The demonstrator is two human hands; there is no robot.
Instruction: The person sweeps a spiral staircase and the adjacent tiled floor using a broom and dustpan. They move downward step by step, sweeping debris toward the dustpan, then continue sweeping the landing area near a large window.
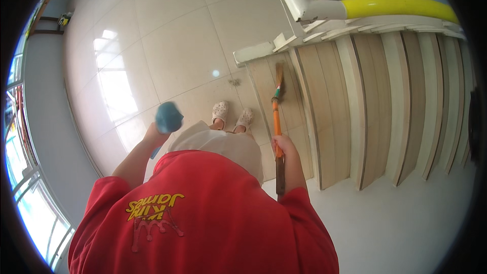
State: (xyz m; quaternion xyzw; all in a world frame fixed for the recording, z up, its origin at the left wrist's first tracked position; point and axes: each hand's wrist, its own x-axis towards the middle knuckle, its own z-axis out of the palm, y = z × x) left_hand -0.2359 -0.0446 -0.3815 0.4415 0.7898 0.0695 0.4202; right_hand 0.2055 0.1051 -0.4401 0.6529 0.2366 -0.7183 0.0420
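My right hand (284,144) is closed around the orange handle of a broom (276,116). The broom's brown bristles (279,71) are over the lowest stair tread (262,80), close to the riser; whether they touch it I cannot tell. On the left, away from the stairs, my left hand (154,136) grips a blue object (168,117), blurred and seen nearly end-on, so its kind is unclear. A small clump of grey dust (234,82) lies on the tiled floor, just beyond my shoes and beside the tread.
Wooden-toned stairs (331,114) climb to the right. A white and yellow handrail (395,7) with white balusters borders their far side. Pale glossy tiles (179,42) cover the floor, and my light clogs (220,110) stand on them. A wall (47,95) with windows runs along the left.
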